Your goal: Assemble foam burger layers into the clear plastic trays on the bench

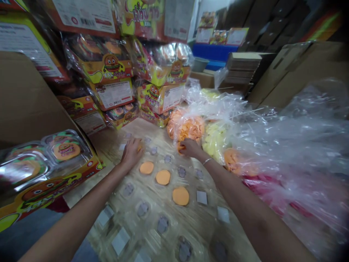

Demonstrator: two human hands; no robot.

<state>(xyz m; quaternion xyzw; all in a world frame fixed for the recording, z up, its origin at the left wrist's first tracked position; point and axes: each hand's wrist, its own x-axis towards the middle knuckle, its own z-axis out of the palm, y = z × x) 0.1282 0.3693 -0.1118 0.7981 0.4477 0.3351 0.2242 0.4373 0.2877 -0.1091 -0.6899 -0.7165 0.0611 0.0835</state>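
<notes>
A clear plastic tray [163, 214] with rows of small wells lies on a wooden surface in front of me. Three orange round pieces [163, 177] sit in a diagonal line of wells. My left hand [131, 153] lies palm down at the tray's far end, fingers curled over an orange piece. My right hand [189, 147] reaches to the mouth of a clear bag of orange pieces [188, 127], its fingers pinched on one orange piece. A bracelet is on the right wrist.
A bag of yellow pieces [215, 140] and more clear bags [294, 145] lie to the right. Stacked burger-candy boxes [111, 83] stand behind the tray. An open display box [51, 171] sits at left. Cardboard cartons [294, 69] stand at the back right.
</notes>
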